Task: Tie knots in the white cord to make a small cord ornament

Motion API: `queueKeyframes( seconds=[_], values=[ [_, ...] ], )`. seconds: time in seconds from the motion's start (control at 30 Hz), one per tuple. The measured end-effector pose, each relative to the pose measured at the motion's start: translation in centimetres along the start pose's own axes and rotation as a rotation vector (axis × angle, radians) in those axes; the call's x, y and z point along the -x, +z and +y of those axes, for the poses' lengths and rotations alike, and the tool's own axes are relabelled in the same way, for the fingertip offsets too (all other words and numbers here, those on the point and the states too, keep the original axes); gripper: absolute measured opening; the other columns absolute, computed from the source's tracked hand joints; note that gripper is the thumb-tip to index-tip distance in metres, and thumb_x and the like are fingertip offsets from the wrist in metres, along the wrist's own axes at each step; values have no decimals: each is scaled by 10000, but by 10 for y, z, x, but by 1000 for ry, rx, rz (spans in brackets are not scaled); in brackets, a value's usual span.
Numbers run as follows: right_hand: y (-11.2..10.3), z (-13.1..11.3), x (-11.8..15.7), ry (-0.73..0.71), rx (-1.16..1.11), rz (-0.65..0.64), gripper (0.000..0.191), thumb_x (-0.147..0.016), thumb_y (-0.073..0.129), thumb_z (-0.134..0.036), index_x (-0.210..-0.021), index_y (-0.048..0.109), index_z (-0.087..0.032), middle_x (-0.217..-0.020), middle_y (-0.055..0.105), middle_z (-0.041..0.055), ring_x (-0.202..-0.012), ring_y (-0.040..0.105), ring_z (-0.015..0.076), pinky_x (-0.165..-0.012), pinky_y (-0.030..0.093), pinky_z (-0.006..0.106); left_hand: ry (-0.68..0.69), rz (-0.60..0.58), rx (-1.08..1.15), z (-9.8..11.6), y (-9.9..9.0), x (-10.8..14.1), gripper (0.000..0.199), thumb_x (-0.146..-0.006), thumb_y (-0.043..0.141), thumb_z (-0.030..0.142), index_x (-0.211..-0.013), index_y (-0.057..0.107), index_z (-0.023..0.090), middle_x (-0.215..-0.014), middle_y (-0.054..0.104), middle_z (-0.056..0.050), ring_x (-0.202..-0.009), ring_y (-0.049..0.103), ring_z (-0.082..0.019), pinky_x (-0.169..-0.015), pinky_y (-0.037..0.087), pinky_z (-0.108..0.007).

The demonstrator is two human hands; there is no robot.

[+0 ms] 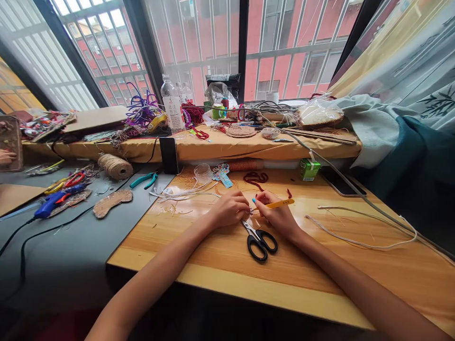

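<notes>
Over the wooden table, my right hand [272, 210] is closed around a slim tool with a flat yellow handle [280, 203]; its thin tip points left, and its exact kind is hard to tell. Close beside it, my left hand [232, 208] has its fingers pinched together near that tip. Whatever it pinches is too small to make out. Scissors with black handles [261, 244] lie just below both hands, blades toward the left fingers. Behind the hands rests a coil of dark red cord [255, 178], and a short dark red piece [289, 193] lies to the right.
White cords [369, 245] lie at right, near a phone [343, 181] and a green box [309, 169]. On the grey surface at left are pliers [144, 180], a twine spool [115, 166] and a blue glue gun [59, 201]. A bottle [173, 106] stands on the cluttered ledge.
</notes>
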State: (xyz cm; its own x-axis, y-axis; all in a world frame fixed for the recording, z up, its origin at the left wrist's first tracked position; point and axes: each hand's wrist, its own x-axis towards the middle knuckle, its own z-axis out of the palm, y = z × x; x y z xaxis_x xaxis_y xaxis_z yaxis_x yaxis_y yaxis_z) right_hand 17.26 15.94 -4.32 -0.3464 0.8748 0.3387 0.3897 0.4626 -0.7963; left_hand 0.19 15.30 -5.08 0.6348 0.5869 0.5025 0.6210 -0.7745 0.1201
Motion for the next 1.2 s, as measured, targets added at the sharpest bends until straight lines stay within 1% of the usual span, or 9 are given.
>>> queueKeyframes(
  seconds=[0.07, 0.17, 0.33, 0.43, 0.57, 0.7, 0.9, 1.1, 1.2],
  values=[
    [1, 0, 0, -55, 65, 8, 145, -765, 441, -323, -711, 464, -191, -655, 537, 4, -559, 498, 127, -516, 377, 235, 4, -1, -4, 0, 0, 0, 226, -731, 439, 89, -747, 644, 180, -793, 641, -13, -774, 467, -125, -762, 403, -257],
    [3, 2, 1, -104, 150, 22, 112, -767, 440, -296, -733, 474, -195, -706, 556, 16, -597, 515, 134, -552, 384, 240, 9, 4, -3, 0, 0, 0, 230, -731, 433, 85, -733, 642, 179, -789, 640, -12, -767, 461, -127, -764, 399, -255],
    [4, 6, 2, -151, 181, 66, 84, -761, 456, -277, -751, 473, -195, -752, 573, 33, -639, 538, 146, -596, 398, 251, 19, 25, 6, 1, 0, -1, 229, -730, 433, 87, -713, 642, 178, -774, 640, -10, -758, 458, -131, -759, 395, -255],
    [3, 4, 3, -156, 192, 60, 90, -771, 447, -282, -745, 464, -197, -730, 573, 29, -614, 536, 144, -582, 397, 250, 14, 21, 5, 1, -1, -1, 234, -731, 430, 89, -719, 646, 180, -777, 641, -12, -759, 459, -134, -756, 396, -258],
    [3, 1, 5, -159, 214, 83, 92, -779, 432, -266, -726, 458, -195, -668, 560, 20, -574, 519, 138, -563, 386, 250, 6, 19, 7, 2, -1, -2, 237, -722, 431, 85, -722, 650, 177, -769, 641, -17, -754, 461, -138, -745, 398, -261],
    [3, 2, 4, -168, 216, 61, 85, -774, 440, -264, -733, 454, -191, -686, 571, 23, -575, 520, 133, -550, 383, 240, 6, 25, 4, 2, -2, -2, 240, -707, 433, 69, -709, 649, 173, -759, 640, -20, -744, 460, -135, -734, 398, -259],
    [4, 2, 4, -204, 251, 41, 85, -784, 436, -254, -730, 449, -190, -626, 540, -9, -515, 486, 109, -516, 359, 219, 21, 35, 18, 1, -1, -2, 231, -709, 433, 74, -709, 646, 166, -760, 636, -22, -745, 461, -136, -736, 397, -256],
    [5, 0, 4, -213, 321, 39, 76, -788, 421, -240, -737, 443, -188, -664, 551, 7, -573, 503, 128, -555, 359, 230, 28, 26, 9, 1, -2, -2, 233, -704, 422, 60, -692, 632, 160, -748, 627, -25, -741, 457, -138, -722, 390, -253],
    [5, -1, 4, -200, 334, 48, 71, -783, 412, -228, -731, 438, -187, -649, 544, 8, -567, 499, 132, -544, 352, 233, 28, 11, 7, 3, -3, -3, 232, -723, 415, 75, -702, 629, 164, -755, 626, -27, -748, 456, -141, -720, 386, -255]
  ],
)
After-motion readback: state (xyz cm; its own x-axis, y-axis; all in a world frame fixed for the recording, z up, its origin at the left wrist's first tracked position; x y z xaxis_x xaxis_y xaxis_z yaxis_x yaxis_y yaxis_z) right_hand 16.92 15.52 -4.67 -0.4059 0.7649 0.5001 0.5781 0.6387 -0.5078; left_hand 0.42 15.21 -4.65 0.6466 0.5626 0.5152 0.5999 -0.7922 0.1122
